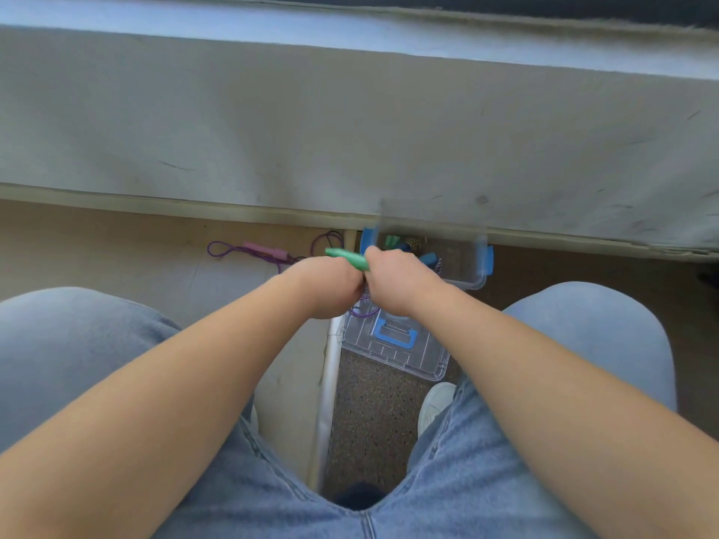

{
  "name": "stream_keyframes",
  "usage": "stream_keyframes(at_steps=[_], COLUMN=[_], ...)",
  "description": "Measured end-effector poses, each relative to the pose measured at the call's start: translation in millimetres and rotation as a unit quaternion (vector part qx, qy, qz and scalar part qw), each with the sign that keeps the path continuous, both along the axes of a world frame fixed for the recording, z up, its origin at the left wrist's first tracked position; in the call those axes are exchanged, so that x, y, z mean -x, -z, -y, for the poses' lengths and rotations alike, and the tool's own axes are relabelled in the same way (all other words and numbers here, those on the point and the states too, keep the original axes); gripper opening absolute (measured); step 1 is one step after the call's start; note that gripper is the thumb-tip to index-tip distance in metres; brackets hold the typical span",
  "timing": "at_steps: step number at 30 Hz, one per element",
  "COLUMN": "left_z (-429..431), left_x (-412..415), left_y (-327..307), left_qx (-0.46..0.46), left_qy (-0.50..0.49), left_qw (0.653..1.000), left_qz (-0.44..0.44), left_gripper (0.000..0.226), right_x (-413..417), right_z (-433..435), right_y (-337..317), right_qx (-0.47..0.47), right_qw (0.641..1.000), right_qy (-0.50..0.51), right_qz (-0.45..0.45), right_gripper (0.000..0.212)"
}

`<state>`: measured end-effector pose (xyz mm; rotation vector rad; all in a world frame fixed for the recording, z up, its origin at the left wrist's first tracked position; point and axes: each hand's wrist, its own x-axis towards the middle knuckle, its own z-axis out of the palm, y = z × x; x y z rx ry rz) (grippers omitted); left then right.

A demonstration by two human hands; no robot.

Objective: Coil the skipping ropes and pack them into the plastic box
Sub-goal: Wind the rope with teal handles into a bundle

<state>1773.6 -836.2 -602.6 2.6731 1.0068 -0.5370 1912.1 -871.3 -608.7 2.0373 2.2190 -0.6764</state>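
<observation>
One green rope handle (346, 258) sits at frame centre, projecting up-left from the right hand (397, 278), which grips it. The left hand (330, 289) is curled and pressed against the right; what it holds cannot be told. A purple cord (363, 311) loops just below both hands; which rope it belongs to is unclear.

The plastic box (467, 284), with blue clips, stands just beyond the right hand and already holds green and blue handles. Its lid (397, 348) lies on the floor below the hands. A second rope (264, 251), purple with pink handles, lies uncoiled at centre left.

Step in hand, by judgement: coiling the green-handled rope. The next move calls for keeping the coil tight while lowering it into the box.

No brand, label or writing is legible.
</observation>
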Motion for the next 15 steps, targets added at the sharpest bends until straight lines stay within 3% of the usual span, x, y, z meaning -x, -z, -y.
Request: stream_keyframes(at_steps=[3,7,11,15], left_z=[-12,-36,-45,-50], left_x=[3,20,35,50], left_y=[-11,-12,-15,-12], left_qx=[-0.039,-0.022,0.075,0.217], left_qy=[0.107,0.098,-0.053,-0.238], left_qw=[0.993,0.985,0.969,0.901], left_qz=[-0.021,0.139,0.229,0.292], left_gripper=[0.038,0.054,0.042,0.045], right_x=[0,-6,-5,-7], right_z=[6,7,5,2], right_y=[1,2,7,9], right_qx=[0.062,0.076,-0.03,-0.098], right_qw=[0.993,0.986,0.981,0.966], right_qy=[-0.093,-0.131,-0.148,-0.133], right_qz=[0.027,-0.063,-0.124,-0.198], right_gripper=[0.015,0.008,0.007,0.008])
